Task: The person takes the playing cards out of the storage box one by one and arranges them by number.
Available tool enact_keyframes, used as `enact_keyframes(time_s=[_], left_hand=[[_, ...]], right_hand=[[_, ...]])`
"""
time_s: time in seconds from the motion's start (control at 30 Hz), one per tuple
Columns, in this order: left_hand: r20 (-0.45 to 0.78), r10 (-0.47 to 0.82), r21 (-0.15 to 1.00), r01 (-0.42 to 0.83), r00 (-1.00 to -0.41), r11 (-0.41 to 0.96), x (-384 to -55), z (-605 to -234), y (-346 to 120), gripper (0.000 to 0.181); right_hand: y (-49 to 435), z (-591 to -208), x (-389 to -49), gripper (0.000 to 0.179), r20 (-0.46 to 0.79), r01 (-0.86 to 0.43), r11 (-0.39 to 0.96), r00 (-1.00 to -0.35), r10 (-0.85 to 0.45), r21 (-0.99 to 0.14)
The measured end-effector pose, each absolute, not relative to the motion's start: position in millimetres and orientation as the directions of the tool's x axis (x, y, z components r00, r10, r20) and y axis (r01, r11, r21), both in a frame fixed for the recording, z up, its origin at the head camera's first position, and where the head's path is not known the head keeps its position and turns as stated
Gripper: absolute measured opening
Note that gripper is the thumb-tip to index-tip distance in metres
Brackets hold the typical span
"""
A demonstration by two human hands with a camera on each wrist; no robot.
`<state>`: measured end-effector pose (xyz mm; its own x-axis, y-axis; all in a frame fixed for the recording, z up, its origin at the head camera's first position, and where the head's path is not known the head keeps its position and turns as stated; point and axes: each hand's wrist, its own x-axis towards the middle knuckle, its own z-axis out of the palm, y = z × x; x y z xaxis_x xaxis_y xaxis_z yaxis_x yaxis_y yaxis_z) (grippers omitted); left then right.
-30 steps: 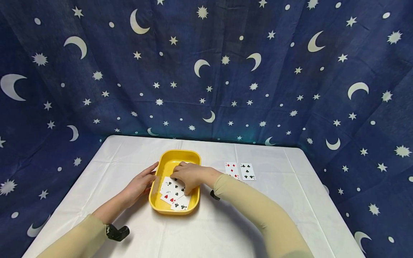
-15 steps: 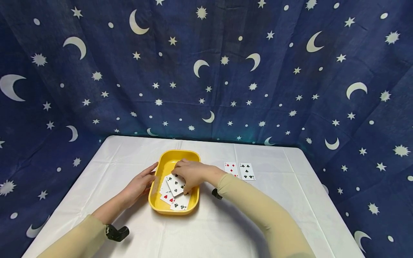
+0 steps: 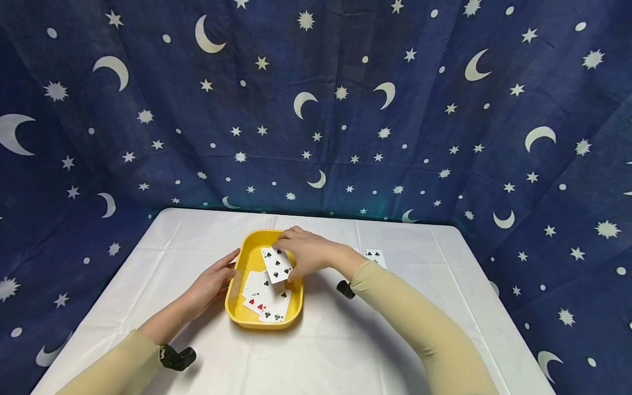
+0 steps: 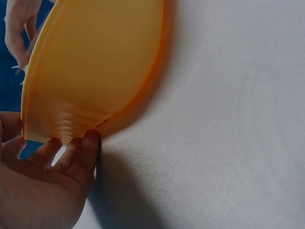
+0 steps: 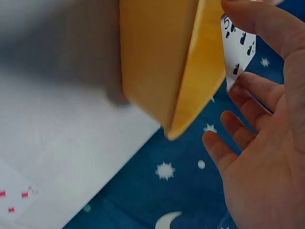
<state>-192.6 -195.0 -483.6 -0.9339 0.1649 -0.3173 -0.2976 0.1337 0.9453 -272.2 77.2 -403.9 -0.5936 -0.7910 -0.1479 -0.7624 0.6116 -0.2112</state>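
Card (image 3: 276, 265), a black five, hung over the yellow tray (image 3: 264, 325), its long axis slanting away leftward, just left of your right hand (image 3: 310, 252), whose thumb and fingers pinched it; your left hand (image 3: 211, 283), fingers loosely extended, touched the tray, farther off.

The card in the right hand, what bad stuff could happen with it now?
It might slip: the right hand holds the five of spades only by its edges.

It might bump the side of the yellow tray if it is carried out too low.

And if it dips, it might push the loose cards below it, which overlap each other.
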Motion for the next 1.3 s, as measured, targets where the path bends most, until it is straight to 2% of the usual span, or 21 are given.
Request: enact_keyframes(time_s=[0.27,0.67,1.07,1.3], left_hand=[[-0.320,0.164,0.944,-0.299,-0.933,0.139,-192.7,-483.4,-194.7,0.066],[-0.319,0.170,0.944,-0.298,-0.932,0.140,-191.2,-482.6,-193.6,0.066],[-0.324,0.170,0.942,-0.301,-0.931,0.148,-190.2,-483.1,-194.3,0.066],[-0.330,0.161,0.939,-0.307,-0.930,0.155,-192.9,-484.8,-195.6,0.066]], right_hand=[[116.2,-388.2,-277.1,0.084,-0.072,-0.720,0.651,-0.656,-0.752,-0.240],[181.7,-384.0,-276.5,0.085,-0.053,-0.611,0.736,-0.758,-0.651,-0.292],[247.7,-405.5,-273.4,0.089,-0.086,-0.511,0.806,-0.826,-0.556,-0.298],[280.9,-425.4,-271.2,0.088,-0.119,-0.470,0.831,-0.845,-0.521,-0.298]])
